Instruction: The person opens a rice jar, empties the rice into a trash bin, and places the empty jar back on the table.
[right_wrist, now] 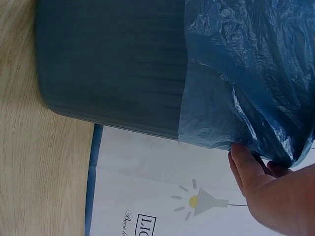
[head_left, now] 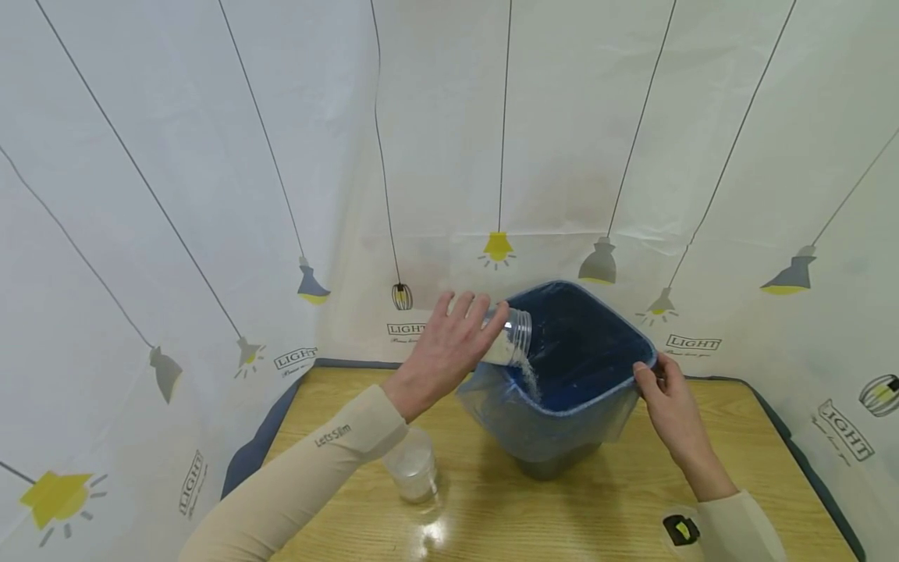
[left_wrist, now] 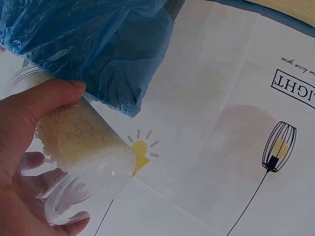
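Note:
My left hand grips a clear plastic jar, tipped sideways over the near left rim of a trash bin. Pale grains stream from the jar's mouth into the bin. In the left wrist view, thumb and fingers wrap the jar, and grains still fill much of it. A blue plastic bag lines the bin and folds down over its outside. On the right, my right hand pinches the bin's rim through the bag, thumb on top. The bin leans toward the jar.
A second clear round container stands on the wooden table, beside my left forearm. Near my right sleeve lies a small black and green item, its kind unclear. White cloth printed with lamps walls the table's back and sides.

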### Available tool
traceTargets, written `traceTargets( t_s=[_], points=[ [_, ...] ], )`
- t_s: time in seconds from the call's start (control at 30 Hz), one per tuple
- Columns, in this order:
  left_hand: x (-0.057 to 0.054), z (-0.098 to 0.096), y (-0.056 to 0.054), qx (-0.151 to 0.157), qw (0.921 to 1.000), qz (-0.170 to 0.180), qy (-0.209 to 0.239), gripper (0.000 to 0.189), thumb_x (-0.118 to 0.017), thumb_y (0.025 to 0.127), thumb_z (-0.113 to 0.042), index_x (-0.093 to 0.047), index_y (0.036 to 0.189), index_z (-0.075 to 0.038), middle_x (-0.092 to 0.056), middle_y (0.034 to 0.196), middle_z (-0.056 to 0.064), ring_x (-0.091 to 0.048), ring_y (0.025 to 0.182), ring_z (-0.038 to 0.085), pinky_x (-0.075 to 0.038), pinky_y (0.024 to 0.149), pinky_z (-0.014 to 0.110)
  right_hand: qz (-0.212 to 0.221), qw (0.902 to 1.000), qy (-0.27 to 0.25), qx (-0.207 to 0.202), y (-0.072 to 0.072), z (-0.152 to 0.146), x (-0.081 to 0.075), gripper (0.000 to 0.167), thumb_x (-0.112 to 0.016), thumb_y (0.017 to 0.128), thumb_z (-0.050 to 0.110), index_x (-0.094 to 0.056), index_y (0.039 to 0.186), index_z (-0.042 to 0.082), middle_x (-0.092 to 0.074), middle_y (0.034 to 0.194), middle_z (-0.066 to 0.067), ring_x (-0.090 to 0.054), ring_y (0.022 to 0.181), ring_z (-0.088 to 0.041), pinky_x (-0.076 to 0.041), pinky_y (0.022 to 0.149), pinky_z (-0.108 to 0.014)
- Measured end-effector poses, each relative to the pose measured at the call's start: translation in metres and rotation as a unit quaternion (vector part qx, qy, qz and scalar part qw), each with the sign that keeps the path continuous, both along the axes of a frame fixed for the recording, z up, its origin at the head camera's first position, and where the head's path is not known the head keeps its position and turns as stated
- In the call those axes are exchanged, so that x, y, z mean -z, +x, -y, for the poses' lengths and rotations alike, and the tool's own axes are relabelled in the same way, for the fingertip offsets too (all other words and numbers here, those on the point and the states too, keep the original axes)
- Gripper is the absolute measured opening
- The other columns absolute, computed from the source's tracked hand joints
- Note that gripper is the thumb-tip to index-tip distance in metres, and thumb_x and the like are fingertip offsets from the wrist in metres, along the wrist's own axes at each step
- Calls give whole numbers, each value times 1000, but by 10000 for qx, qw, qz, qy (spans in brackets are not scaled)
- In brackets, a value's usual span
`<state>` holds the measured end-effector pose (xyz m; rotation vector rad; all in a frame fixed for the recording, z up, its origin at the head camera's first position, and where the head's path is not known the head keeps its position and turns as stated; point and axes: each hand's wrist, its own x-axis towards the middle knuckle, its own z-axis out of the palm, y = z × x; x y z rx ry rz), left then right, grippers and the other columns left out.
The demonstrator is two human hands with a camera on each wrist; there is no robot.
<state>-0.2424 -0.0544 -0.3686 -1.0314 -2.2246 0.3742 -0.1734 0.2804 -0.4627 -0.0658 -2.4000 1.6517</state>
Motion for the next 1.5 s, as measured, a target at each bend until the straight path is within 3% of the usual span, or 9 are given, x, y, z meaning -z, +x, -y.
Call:
traceTargets(
  t_s=[0.37, 0.6, 0.83, 1.17, 1.5],
  points=[
    [0, 0, 0, 71, 10000, 17, 20, 80, -88, 80, -28, -46, 146, -10, -56, 132, 16, -55, 120, 35, -44, 105, 53, 96, 9999, 46, 4, 0, -1, 0, 65, -42, 112, 35, -24, 157, -9, -44, 139, -23, -47, 103, 12, -43, 83, -3],
    [0, -2, 2, -182, 9994, -122, -282, 85, -86, 83, -33, -41, 153, -12, -50, 140, 14, -50, 126, 34, -40, 109, 52, 137, 9999, 25, -39, -1, -1, 1, 66, -41, 112, 35, -23, 158, -9, -43, 141, -23, -47, 104, 11, -43, 83, -3],
    [2, -2, 1, -242, 9984, -272, -427, 87, -81, 87, -24, -35, 159, -10, -50, 138, 12, -50, 124, 33, -36, 112, 52, 188, 9998, 43, -30, 0, -1, 0, 67, -41, 112, 36, -22, 158, -9, -43, 143, -24, -46, 105, 12, -42, 84, -3],
    [3, -2, 1, -241, 9981, -419, -386, 69, -79, 89, -27, -45, 147, -11, -52, 138, 11, -50, 124, 32, -36, 111, 50, 193, 9998, -7, -50, 2, 1, -3, 68, -41, 112, 38, -22, 158, -8, -42, 143, -24, -46, 105, 12, -42, 84, -3],
    [5, -2, 1, -246, 9978, -459, -401, 69, -79, 89, -26, -45, 148, -11, -51, 138, 11, -49, 126, 32, -35, 112, 50, 64, 10000, -23, -52, 3, 1, -4, 68, -41, 112, 39, -24, 157, -9, -43, 141, -24, -48, 106, 11, -44, 85, -5]
  ],
)
